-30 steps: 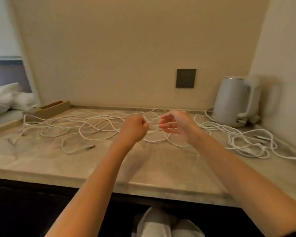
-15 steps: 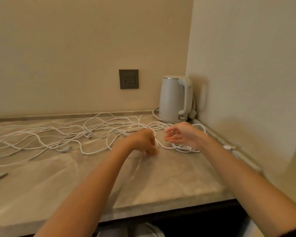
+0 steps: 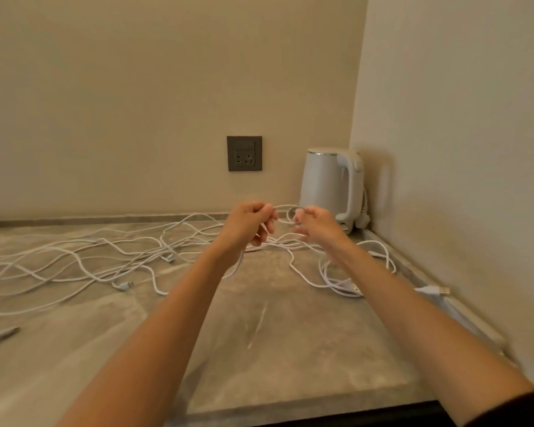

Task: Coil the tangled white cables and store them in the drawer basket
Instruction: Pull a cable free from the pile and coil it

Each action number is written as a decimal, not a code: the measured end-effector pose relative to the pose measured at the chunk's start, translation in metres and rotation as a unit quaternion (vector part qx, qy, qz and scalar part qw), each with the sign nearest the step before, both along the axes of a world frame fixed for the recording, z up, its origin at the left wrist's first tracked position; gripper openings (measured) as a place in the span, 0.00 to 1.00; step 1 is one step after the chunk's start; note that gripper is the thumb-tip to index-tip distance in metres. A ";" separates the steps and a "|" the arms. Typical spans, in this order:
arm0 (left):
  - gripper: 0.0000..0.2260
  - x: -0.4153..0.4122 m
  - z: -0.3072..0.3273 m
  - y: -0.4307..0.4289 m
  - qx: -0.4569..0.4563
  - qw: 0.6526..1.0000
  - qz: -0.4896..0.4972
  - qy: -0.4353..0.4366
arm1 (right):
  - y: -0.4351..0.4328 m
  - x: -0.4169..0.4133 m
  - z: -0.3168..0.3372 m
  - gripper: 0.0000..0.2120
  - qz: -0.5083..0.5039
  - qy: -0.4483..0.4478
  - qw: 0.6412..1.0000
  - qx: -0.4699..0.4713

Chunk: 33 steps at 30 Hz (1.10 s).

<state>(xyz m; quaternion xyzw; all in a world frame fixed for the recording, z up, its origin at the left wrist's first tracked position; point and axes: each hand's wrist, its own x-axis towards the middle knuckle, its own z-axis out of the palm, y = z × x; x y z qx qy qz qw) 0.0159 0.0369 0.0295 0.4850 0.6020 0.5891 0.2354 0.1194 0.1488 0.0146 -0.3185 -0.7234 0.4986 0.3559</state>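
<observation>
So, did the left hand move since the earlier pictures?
Yes: the left hand, gripping a white cable, rose from below the kettle's base to level with it.

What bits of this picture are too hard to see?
Head view only.
- white cables: the left edge cuts them off, so their full length is unknown.
- right hand: motion blur hides whether it pinches a cable.
- drawer basket: nowhere in the frame.
</observation>
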 end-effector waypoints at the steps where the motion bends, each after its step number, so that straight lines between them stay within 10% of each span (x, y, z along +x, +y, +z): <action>1: 0.14 -0.002 0.001 -0.001 -0.020 1.000 -0.005 -0.011 | 0.003 -0.006 0.005 0.12 -0.017 0.040 0.999 -0.026; 6: 0.16 -0.016 0.005 -0.010 -0.150 0.988 -0.025 0.028 | 0.019 -0.020 0.011 0.09 -0.066 0.110 0.980 -0.150; 9: 0.14 -0.027 0.009 -0.005 -0.069 0.966 -0.037 -0.247 | 0.013 -0.022 0.005 0.14 -0.052 0.103 0.975 -0.189; 13: 0.13 -0.033 0.017 0.013 0.083 0.828 -0.041 -0.554 | -0.007 -0.022 -0.005 0.15 0.036 0.092 0.979 -0.179; 17: 0.12 -0.028 0.023 0.024 0.123 0.793 -0.040 -0.595 | -0.025 -0.024 -0.021 0.16 0.328 -0.036 0.930 -0.166; 21: 0.10 -0.033 0.023 0.026 0.148 0.806 0.014 -0.573 | -0.029 -0.020 -0.021 0.11 0.365 -0.078 0.917 -0.140; 27: 0.15 -0.061 -0.005 0.024 0.017 0.906 0.237 -0.351 | -0.004 -0.014 -0.021 0.27 0.236 0.029 0.958 -0.163; 30: 0.31 -0.060 -0.022 0.019 -0.052 0.908 0.410 0.070 | -0.001 -0.021 -0.016 0.19 0.179 0.036 0.980 -0.074; 33: 0.27 -0.058 -0.030 0.018 0.025 0.869 0.323 0.375 | 0.003 -0.029 -0.007 0.18 0.166 0.033 0.984 -0.051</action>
